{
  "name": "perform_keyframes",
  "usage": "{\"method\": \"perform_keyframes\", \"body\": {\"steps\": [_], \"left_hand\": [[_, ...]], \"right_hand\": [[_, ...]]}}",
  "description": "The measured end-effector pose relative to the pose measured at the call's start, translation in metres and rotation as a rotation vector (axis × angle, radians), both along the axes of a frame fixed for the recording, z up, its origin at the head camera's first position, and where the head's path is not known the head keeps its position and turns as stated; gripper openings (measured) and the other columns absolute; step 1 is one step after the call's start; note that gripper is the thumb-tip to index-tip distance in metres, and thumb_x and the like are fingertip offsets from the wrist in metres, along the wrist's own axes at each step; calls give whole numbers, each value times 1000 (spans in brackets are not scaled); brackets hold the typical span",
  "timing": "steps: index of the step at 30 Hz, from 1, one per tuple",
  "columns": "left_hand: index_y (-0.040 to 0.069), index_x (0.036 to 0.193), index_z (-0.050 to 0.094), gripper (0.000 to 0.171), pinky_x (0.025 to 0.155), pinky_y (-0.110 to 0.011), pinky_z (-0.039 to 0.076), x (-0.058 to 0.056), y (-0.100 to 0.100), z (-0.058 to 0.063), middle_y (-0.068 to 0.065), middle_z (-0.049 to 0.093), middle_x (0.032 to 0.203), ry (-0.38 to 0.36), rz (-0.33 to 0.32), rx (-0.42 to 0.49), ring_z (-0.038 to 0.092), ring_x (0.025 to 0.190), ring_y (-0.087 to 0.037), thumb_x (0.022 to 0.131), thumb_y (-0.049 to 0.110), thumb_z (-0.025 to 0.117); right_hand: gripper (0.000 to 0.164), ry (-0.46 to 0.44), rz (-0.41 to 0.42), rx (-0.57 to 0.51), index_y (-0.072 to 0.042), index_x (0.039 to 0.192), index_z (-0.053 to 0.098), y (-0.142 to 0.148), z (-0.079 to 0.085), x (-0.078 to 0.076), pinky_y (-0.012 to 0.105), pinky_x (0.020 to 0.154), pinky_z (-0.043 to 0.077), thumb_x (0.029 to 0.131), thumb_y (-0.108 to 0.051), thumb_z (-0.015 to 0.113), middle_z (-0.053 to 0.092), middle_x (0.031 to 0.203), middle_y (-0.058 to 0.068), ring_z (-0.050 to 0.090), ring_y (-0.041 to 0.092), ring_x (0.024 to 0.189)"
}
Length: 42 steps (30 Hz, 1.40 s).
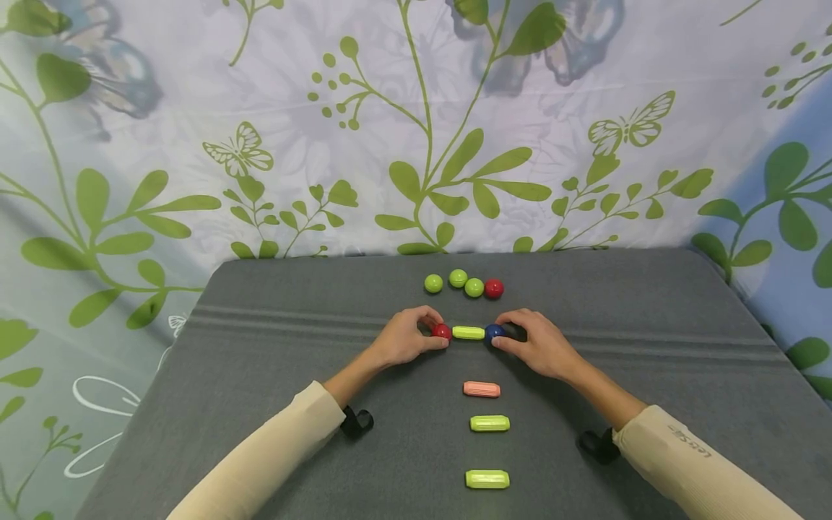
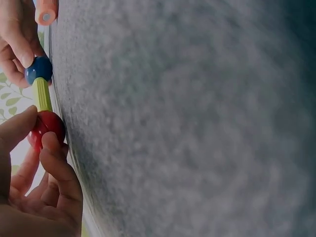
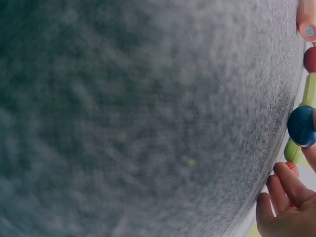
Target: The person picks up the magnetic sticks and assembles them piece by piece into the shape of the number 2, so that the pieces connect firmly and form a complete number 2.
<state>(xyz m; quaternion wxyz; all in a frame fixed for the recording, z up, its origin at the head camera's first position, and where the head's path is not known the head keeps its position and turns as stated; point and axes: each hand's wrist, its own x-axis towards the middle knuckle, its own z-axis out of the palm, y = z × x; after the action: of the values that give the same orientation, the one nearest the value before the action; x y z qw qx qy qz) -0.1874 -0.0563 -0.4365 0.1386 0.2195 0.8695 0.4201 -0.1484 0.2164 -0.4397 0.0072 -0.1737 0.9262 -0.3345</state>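
My left hand [image 1: 404, 338] pinches a red ball [image 1: 442, 331] between thumb and fingers. On the other side, my right hand [image 1: 541, 342] pinches a blue ball [image 1: 494, 333]. Between the two balls lies a yellow-green ribbed rod [image 1: 469, 333], its ends right at both of them, so the three form one straight row. The left wrist view shows the same row, with the blue ball [image 2: 39, 70] at the far end and the red ball [image 2: 48, 129] in the near fingers. In the right wrist view the blue ball [image 3: 301, 126] sits by the thumb.
Behind the hands are several green balls [image 1: 458, 279] and another red ball [image 1: 494, 289]. Nearer me lie a salmon-pink rod [image 1: 482, 390] and two yellow-green rods, one in the middle [image 1: 490, 424] and one at the front [image 1: 487, 479]. A grey cloth [image 1: 260, 404] covers the table; a patterned curtain [image 1: 364, 159] hangs behind.
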Motion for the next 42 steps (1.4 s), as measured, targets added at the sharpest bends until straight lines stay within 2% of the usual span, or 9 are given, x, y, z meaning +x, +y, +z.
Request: {"method": "perform_keyframes", "body": {"steps": [13,20,30,42], "left_hand": [[9,113,65,31,78,-33,46,-1,2,-1,-2,66,102,-2,3,0,59,94,-17,87,18,79],[10,113,65,31,76,-32,46,-1,2,-3,-2,65,104,-3,9,-2,58,89,-16,86,20,79],[9,111,66,30,79,-34,46,-1,3,-2,-3,65,101,28,5,1,59,92,-18,86,19,79],[9,112,66,30,77,-34,45,1,2,-1,-3,65,100,27,0,13,59,92,-20,87,19,79]], "right_hand": [[32,-5,-2,4,-6,118,66,1,-1,0,59,96,38,93,-27,71,62,120,15,53,38,115],[32,-4,-2,-4,-6,118,66,2,-2,1,58,96,39,93,-26,71,63,119,14,54,37,114],[32,-5,2,-11,-6,118,66,3,-2,0,58,96,39,93,-25,71,63,119,14,53,37,115],[31,5,10,-17,-5,117,66,2,-3,-1,57,96,39,92,-23,72,63,118,14,54,36,114]]}}
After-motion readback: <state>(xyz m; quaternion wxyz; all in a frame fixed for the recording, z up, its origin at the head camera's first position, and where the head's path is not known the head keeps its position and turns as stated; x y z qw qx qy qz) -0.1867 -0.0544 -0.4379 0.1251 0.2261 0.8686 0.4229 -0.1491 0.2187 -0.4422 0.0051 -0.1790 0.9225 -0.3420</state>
